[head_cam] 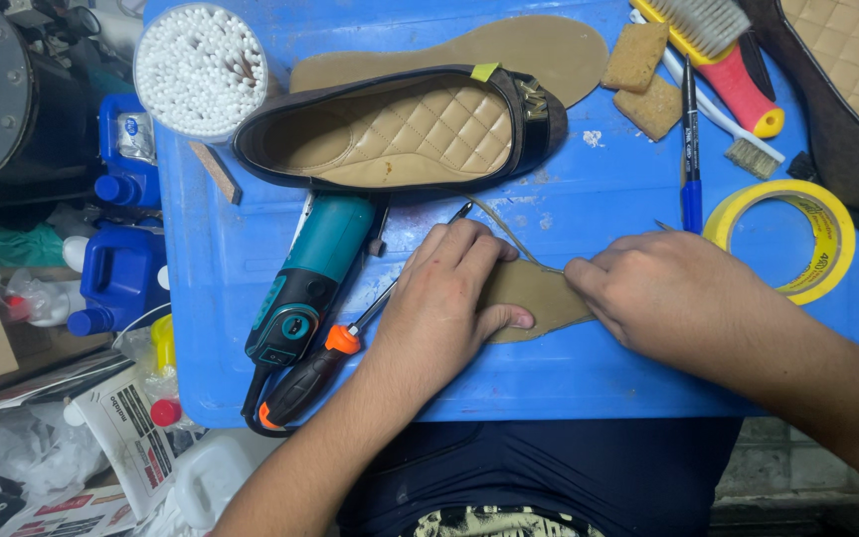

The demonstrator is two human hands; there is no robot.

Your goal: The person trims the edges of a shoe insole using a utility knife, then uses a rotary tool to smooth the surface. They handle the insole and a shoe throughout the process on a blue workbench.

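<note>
left hand (444,298) flat on tan insole piece (539,298); right hand (668,298) beside; tub (146,45) holds cotton swabs (201,68)

insole piece (539,298): matt tan leather | tray (589,368): smooth blue plastic | shoe lining (410,134): quilted

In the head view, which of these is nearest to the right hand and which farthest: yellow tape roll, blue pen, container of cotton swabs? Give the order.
From the right hand:
1. Blue pen, just above the hand.
2. Yellow tape roll, at the right, slightly farther; these two are close.
3. Container of cotton swabs, far at the upper left.
</note>
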